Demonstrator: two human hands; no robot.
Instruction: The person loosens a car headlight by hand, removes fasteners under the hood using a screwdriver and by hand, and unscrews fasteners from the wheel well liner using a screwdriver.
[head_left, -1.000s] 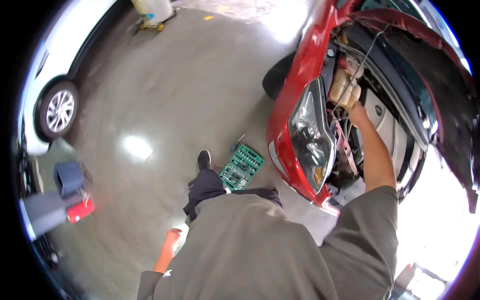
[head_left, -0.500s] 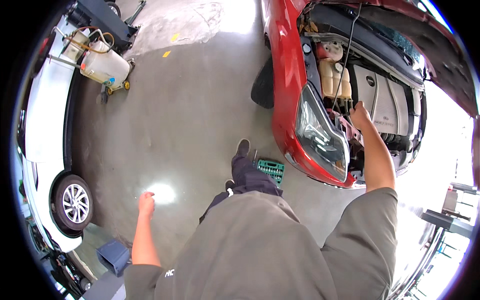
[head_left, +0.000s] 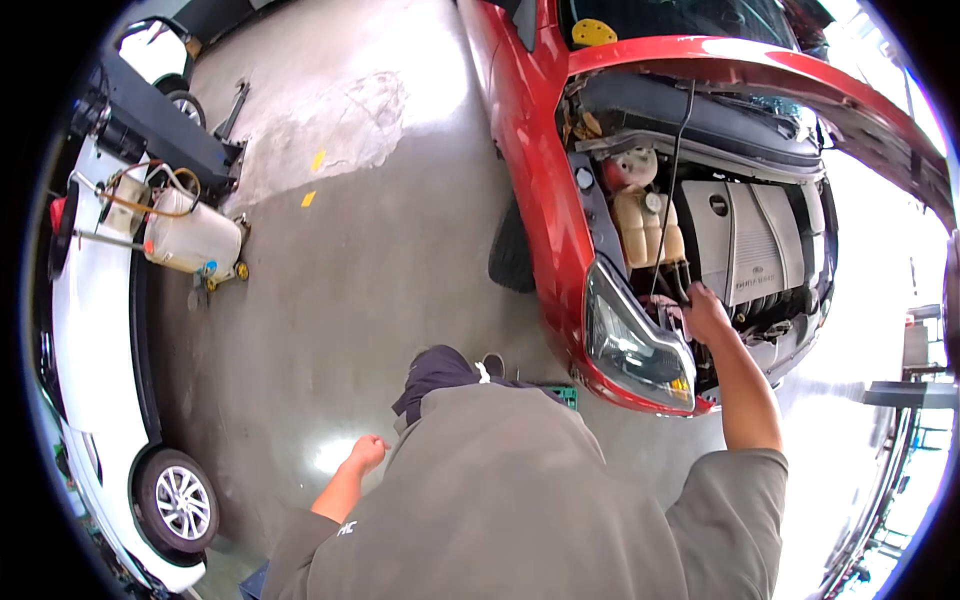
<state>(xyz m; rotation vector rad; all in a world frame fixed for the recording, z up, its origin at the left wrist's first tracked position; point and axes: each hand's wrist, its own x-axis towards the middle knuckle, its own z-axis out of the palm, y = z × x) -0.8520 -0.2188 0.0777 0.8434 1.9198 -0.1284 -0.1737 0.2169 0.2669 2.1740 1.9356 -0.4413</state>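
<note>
Under red car's raised hood | my right hand inside engine bay beside headlight, grip unclear | left hand loosely curled, free, over floor

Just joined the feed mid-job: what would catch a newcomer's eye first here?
The red car at upper right, bonnet raised over the open engine bay. The right hand reaches into it just behind the headlight. The left hand hangs loosely closed over the concrete floor; a white car lines the left edge.

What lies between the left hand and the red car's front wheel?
In the head view, only bare grey concrete floor separates the loosely closed left hand from the red car's black front wheel.
</note>
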